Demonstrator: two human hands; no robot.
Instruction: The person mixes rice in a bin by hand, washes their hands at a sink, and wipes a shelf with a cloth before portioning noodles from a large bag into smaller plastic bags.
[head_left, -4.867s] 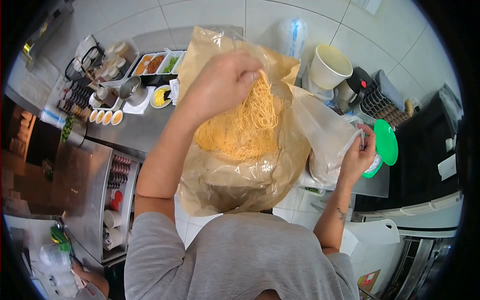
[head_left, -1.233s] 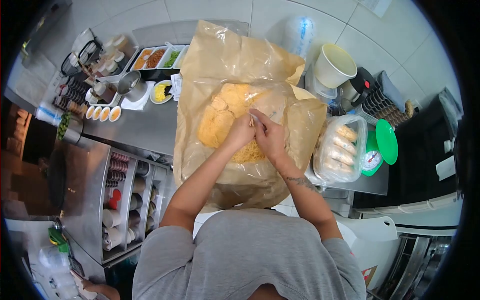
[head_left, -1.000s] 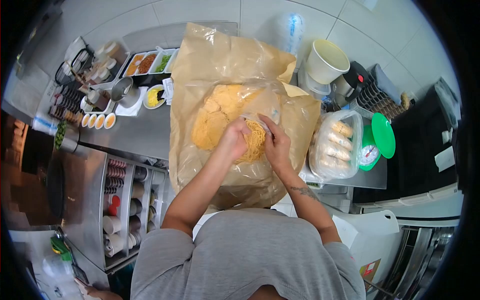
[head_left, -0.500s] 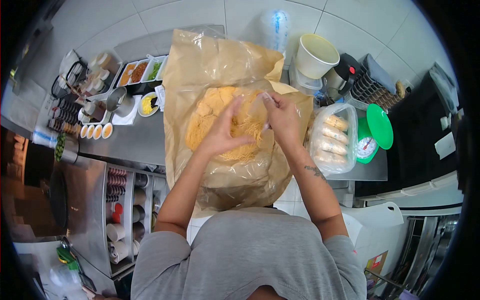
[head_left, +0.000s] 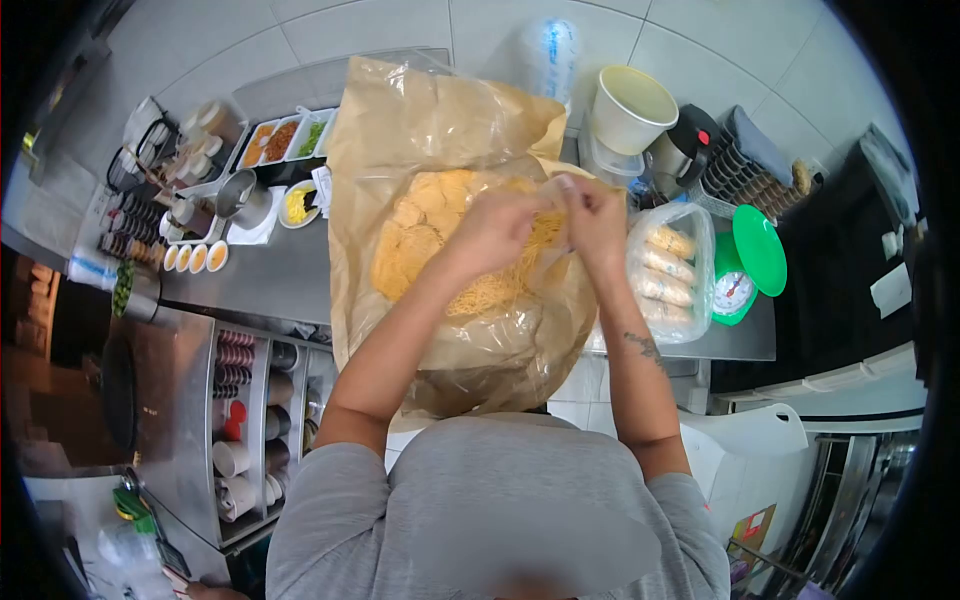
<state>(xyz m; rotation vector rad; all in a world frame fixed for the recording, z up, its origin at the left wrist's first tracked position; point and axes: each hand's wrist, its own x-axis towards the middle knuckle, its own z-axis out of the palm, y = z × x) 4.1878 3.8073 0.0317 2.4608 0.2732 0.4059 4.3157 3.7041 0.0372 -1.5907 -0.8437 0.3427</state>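
Note:
Thin yellow noodles (head_left: 420, 235) are heaped on a plastic-lined sheet of brown paper (head_left: 440, 115) in the middle of the counter. Over the right side of the heap, a small clear plastic bag (head_left: 553, 200) is stretched between my hands. My right hand (head_left: 598, 222) pinches the bag's right edge between thumb and fingers. With its fingers curled in, my left hand (head_left: 497, 230) meets the bag's left side. Some noodles show below and through the bag; my left fingertips are partly hidden.
A bag of wrapped noodle portions (head_left: 668, 270) lies to the right, beside a green scale (head_left: 735, 290). Behind stand a white tub (head_left: 635, 110) and a kettle (head_left: 682, 150). Topping trays (head_left: 285, 138), small sauce cups (head_left: 198, 258) and a metal pot (head_left: 240, 200) line the left.
My left hand has risen right from the noodles to the bag, its spread fingers now curled. My right hand has shifted slightly right with the bag.

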